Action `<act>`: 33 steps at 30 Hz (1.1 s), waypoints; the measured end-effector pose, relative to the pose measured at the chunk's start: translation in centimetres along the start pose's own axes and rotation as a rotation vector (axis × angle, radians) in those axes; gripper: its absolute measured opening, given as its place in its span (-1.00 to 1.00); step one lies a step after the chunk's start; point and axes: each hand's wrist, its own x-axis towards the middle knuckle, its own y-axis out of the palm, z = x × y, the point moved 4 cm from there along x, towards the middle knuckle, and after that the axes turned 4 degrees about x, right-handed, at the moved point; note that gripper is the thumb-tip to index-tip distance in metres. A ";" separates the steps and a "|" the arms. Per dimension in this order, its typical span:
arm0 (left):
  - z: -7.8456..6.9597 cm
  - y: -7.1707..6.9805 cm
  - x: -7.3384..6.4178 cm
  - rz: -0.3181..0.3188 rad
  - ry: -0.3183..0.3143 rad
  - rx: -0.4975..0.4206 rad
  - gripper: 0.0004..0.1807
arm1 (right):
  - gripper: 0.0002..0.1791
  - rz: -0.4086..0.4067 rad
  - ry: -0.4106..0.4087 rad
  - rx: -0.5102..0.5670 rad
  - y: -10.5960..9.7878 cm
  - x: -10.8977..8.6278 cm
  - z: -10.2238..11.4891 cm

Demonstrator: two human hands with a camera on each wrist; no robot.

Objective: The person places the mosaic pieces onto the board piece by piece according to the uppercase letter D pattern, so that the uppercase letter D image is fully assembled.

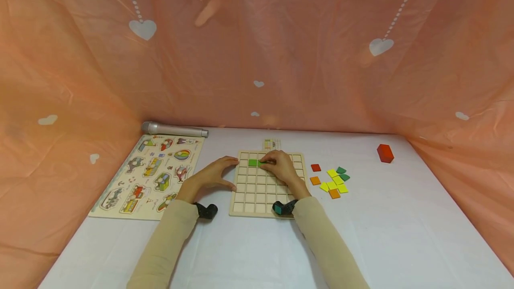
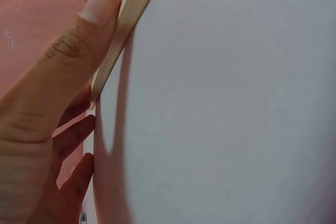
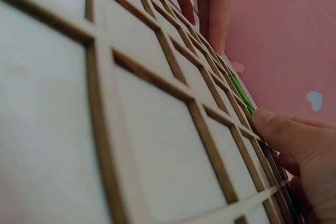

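Note:
A wooden grid board (image 1: 250, 196) lies on the white table, one green square tile (image 1: 252, 163) set in a cell of its second row. Just right of that tile, my right hand (image 1: 283, 169) pinches another green tile (image 1: 260, 163) between thumb and fingertips, low over the grid; the fingers hide much of it. My left hand (image 1: 210, 174) is spread at the board's left side. In the left wrist view its thumb (image 2: 79, 40) lies along the board's wooden edge (image 2: 111, 56), the other fingers reaching further along that side.
Right of the board lie loose yellow tiles (image 1: 337, 180), an orange tile (image 1: 315, 181), a red tile (image 1: 316, 167) and dark green pieces (image 1: 344, 177). A red block (image 1: 385, 153) stands farther right. A pattern card (image 1: 271, 144) lies behind the board; a picture puzzle (image 1: 136, 182) and microphone (image 1: 176, 130) are left.

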 end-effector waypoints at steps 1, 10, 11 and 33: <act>0.0 0.0 0.0 0.001 -0.002 -0.003 -0.08 | -0.86 -0.002 -0.002 0.000 0.0 0.0 0.0; 0.0 0.1 0.0 0.005 0.001 0.007 -0.07 | -0.85 0.042 0.006 0.014 -0.2 -0.1 -0.2; 0.0 0.1 0.0 0.008 -0.004 0.002 -0.07 | -0.85 0.049 -0.006 0.017 -0.2 -0.2 -0.1; -0.1 0.0 0.0 0.018 0.005 0.033 -0.08 | -0.75 -0.025 0.018 -0.018 -12.0 -7.0 -2.8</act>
